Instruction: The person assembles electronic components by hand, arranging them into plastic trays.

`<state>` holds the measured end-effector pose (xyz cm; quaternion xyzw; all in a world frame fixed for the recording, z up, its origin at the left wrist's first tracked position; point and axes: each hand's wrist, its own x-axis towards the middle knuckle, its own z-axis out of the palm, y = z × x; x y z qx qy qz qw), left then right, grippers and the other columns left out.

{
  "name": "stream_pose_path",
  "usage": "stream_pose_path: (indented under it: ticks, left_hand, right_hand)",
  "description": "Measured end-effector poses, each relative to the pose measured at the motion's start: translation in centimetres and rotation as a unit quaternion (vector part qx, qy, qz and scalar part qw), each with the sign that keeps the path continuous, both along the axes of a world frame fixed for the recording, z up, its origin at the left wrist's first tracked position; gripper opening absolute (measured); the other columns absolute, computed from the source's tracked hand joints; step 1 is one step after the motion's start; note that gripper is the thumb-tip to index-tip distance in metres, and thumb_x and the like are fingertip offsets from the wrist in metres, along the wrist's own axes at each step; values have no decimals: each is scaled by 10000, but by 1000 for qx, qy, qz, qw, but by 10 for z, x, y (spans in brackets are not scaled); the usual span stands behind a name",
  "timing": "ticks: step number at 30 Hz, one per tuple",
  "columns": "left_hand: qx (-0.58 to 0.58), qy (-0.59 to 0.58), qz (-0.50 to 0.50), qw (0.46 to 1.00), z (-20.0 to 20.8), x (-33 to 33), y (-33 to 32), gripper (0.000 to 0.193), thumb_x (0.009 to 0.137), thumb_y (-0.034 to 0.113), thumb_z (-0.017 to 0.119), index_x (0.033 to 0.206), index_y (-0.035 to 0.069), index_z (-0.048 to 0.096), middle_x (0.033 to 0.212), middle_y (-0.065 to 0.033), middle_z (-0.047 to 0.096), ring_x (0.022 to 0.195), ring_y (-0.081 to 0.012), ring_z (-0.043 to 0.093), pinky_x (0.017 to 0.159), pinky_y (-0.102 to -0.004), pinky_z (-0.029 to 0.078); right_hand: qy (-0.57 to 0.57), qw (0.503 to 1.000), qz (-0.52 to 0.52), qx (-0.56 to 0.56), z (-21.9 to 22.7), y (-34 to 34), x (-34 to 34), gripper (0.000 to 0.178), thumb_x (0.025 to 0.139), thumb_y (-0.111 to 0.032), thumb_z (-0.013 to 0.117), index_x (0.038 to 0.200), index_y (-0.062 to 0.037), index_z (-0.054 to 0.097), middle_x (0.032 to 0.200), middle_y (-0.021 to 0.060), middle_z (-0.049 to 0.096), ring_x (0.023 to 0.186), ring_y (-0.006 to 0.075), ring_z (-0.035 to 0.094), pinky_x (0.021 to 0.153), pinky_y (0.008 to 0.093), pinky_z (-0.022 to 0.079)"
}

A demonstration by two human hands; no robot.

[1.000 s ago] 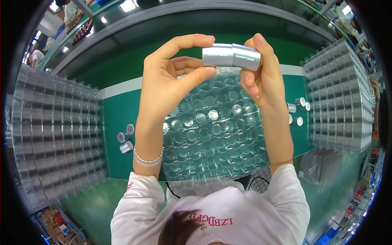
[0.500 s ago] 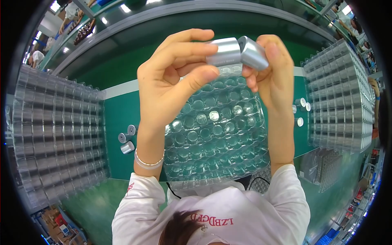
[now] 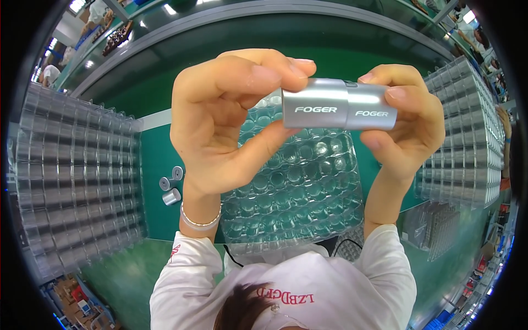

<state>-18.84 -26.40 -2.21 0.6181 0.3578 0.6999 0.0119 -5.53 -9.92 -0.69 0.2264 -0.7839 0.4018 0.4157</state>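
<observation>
Silver cylinder pair (image 3: pixel 352 107): raised end to end over far edge of clear moulded tray (image 3: pixel 291 176). Left hand (image 3: pixel 214 124) pinches left piece (image 3: pixel 316 104), thumb below, fingers above; right hand (image 3: pixel 415 121) grips right piece (image 3: pixel 373 110) likewise. Tray reaches near edge of green counter (image 3: pixel 157 146). Three loose silver cylinders (image 3: pixel 171 197) lie inside counter's left edge. Clear tray stacks (image 3: pixel 77 181) stand at left and right edges. Grey rail (image 3: pixel 264 8) runs beyond far edge
</observation>
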Motion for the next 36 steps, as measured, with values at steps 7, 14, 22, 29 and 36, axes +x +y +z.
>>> stream_pose_path:
  ticks: [7, 14, 22, 29, 36]
  left_hand:
    - [6, 26, 5, 1000, 0, -4, 0, 612, 635, -176, 604, 1126, 101, 367, 1050, -153, 497, 1009, -311, 536, 813, -381, 504]
    - [-36, 150, 14, 988, 11, -11, -3, 711, 615, -105, 662, 1204, 95, 316, 1217, -248, 408, 994, -308, 547, 786, -341, 500]
    - [23, -3, 21, 1000, -4, 0, 1, 806, 604, -89, 691, 1244, 152, 264, 1186, -206, 421, 1019, -297, 535, 828, -359, 493]
    - [7, -82, -23, 996, -8, 3, 5, 449, 750, 55, 624, 1138, 87, 399, 1133, -198, 493, 1041, -305, 521, 870, -417, 449]
    - [-183, -198, 71, 960, -19, 5, 24, 152, 857, 89, 504, 970, 16, 576, 998, -73, 596, 689, -60, 548, 531, -186, 434]
  right_hand:
    - [-4, 1000, 2, -30, -3, -4, -4, 483, 701, -161, 711, 1098, -36, 466, 982, 249, 521, 870, 253, 538, 689, 306, 478]
    - [-38, 979, 94, -179, -17, -27, -20, 441, 735, -156, 695, 1013, -89, 359, 1042, 252, 545, 898, 252, 566, 740, 307, 485]
    - [-17, 973, 118, -200, -19, -31, -24, 332, 793, -53, 595, 1032, -94, 367, 1083, 293, 520, 991, 300, 554, 833, 351, 458]
    - [-35, 949, 186, -250, -26, -23, -24, 444, 724, -72, 686, 1055, -21, 396, 1079, 262, 523, 1020, 294, 539, 815, 353, 478]
    - [-331, 933, -29, -134, -28, 60, -6, 241, 720, -60, 630, 947, -42, 550, 975, 91, 560, 644, 101, 541, 518, 209, 445]
